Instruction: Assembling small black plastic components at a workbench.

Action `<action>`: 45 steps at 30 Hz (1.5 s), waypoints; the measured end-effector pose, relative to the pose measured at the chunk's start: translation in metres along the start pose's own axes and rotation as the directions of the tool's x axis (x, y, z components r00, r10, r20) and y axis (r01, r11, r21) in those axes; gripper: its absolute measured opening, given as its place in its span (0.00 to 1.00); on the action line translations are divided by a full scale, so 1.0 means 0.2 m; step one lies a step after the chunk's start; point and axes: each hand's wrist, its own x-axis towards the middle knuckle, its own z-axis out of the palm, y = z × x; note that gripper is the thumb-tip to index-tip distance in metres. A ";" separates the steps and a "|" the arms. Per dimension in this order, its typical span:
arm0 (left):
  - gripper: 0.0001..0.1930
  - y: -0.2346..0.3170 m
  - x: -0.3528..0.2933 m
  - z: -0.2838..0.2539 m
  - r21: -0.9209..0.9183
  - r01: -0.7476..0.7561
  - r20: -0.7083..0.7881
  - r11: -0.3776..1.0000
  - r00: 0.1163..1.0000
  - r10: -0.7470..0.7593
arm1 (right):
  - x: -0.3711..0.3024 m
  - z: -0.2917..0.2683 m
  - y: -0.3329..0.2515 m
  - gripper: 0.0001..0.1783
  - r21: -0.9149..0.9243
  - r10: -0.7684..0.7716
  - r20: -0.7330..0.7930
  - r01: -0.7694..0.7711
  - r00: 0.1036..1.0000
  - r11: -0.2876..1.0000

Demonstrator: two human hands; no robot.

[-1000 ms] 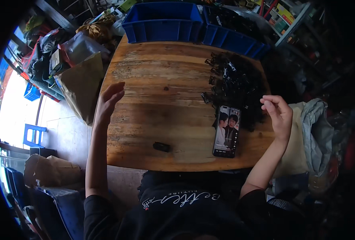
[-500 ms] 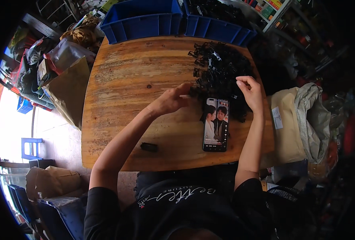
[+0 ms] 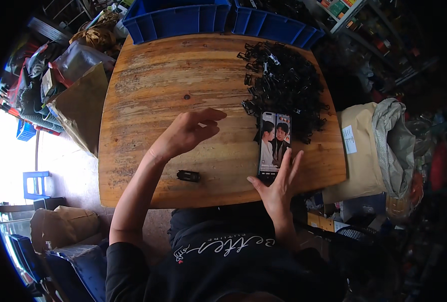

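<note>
Phone [image 3: 274,145] lengthwise, top away

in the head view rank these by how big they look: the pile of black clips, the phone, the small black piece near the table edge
1. pile of black clips
2. phone
3. small black piece

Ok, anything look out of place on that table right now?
One small black part lies alone near the front edge of the wooden table, well apart from the heap of black clips. A phone lies against that heap, its screen lit, with the right hand touching its near end.
</note>
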 end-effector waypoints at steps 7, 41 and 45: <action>0.18 0.03 -0.07 0.19 0.109 -0.074 0.018 0.991 0.997 0.073 | 0.04 0.01 0.00 0.53 0.070 0.011 -0.093 -0.004 0.996 0.998; 0.13 -0.03 -0.11 0.46 0.387 -0.275 0.008 0.880 0.955 0.295 | -0.02 0.00 0.00 0.46 0.470 0.004 -0.164 0.075 0.986 0.879; 0.12 -0.05 -0.16 0.44 0.357 -0.195 0.001 0.913 0.978 0.209 | -0.04 0.01 0.00 0.47 0.301 0.007 -0.153 0.040 0.988 0.953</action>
